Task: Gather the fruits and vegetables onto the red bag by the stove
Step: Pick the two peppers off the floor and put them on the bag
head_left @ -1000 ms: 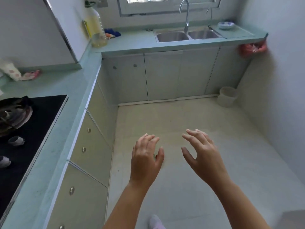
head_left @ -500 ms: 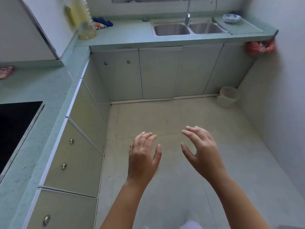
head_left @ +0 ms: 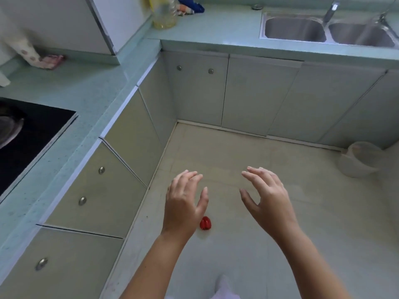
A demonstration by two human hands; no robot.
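Head view shows your left hand [head_left: 185, 203] and right hand [head_left: 267, 201] both spread and holding nothing, poised above the floor [head_left: 302, 212]. A red pepper [head_left: 205, 223] lies on the floor just beside your left wrist, likely your next pickup.

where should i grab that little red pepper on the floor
Pinch the red pepper across its rounded sides, coming straight down from above. It sits alone on the bare floor, beside the left hand, with open space around it.
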